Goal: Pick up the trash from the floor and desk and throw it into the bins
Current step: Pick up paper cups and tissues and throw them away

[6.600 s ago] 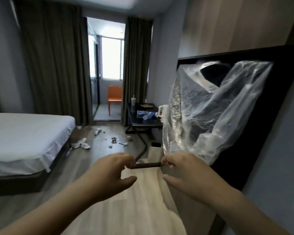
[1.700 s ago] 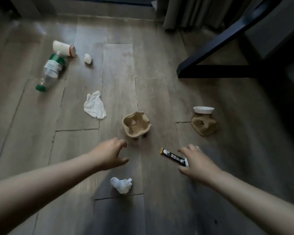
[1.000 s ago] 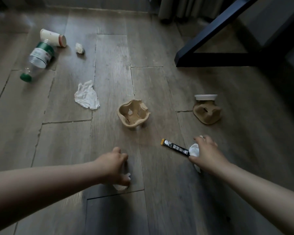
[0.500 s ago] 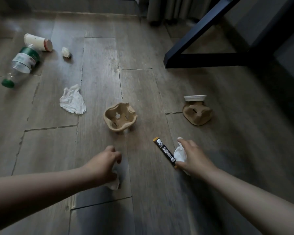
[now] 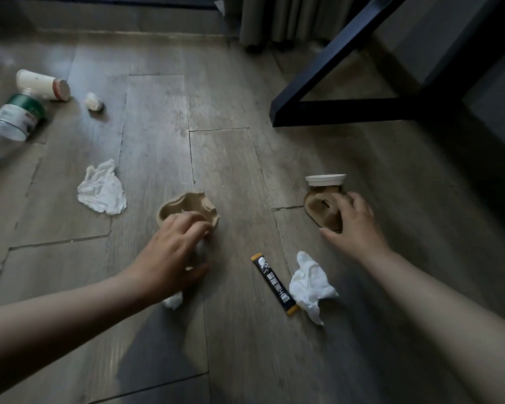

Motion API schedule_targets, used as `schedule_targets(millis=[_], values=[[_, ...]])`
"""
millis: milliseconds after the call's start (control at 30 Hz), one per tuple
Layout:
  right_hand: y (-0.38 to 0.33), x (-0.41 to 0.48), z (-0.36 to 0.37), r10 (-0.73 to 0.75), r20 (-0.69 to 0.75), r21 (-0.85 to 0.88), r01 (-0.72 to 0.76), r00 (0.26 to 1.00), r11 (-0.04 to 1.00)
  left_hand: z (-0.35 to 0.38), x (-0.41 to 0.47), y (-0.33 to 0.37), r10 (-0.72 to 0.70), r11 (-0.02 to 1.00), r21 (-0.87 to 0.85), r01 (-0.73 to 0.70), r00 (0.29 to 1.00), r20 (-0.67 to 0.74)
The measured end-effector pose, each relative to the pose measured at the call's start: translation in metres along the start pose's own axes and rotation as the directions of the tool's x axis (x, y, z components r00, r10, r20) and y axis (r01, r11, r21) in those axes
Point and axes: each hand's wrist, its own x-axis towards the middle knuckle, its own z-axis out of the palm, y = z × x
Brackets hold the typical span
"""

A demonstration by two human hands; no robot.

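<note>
Trash is lying all over the floor (image 5: 347, 360): my left hand (image 5: 169, 258), clutching a tissue (image 5: 174, 300), is touching a pulp cup (image 5: 187, 207); my right hand (image 5: 354, 225) is closing on another (image 5: 318, 207).

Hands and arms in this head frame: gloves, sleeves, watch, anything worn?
Nothing worn that shows. The left hand and right hand are both bare, with no gloves and no rings visible. Both forearms are bare right to the frame edge: no sleeves, cuffs, watch, bands or markers. The light is dim, so small details such as nail polish cannot be told.
</note>
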Motion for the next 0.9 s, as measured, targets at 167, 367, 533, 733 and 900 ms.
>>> schedule_targets(millis=[167, 367, 533, 733, 900], values=[[-0.001, 0.04, -0.008, -0.018, 0.053, -0.049, 0.02, 0.998, 0.999, 0.01, 0.001, -0.015, -0.126, 0.99, 0.078, 0.117, 0.983, 0.134], [-0.005, 0.069, -0.002, 0.06, 0.173, -0.007, -0.06, 0.983, 0.998, 0.017, -0.005, -0.023, -0.195, 0.979, 0.104, 0.177, 0.961, 0.196], [-0.008, 0.05, 0.006, -0.034, 0.158, -0.007, 0.036, 0.987, 0.999, 0.014, -0.007, -0.027, -0.123, 0.992, 0.06, 0.113, 0.965, 0.231], [-0.023, 0.008, 0.021, -0.201, 0.19, 0.052, 0.195, 0.961, 0.979, 0.002, -0.019, -0.032, -0.078, 0.996, 0.065, 0.065, 0.972, 0.223], [-0.037, -0.032, 0.035, -0.211, 0.199, 0.067, 0.202, 0.957, 0.977, -0.005, -0.042, -0.03, -0.184, 0.982, 0.084, 0.167, 0.94, 0.289]])
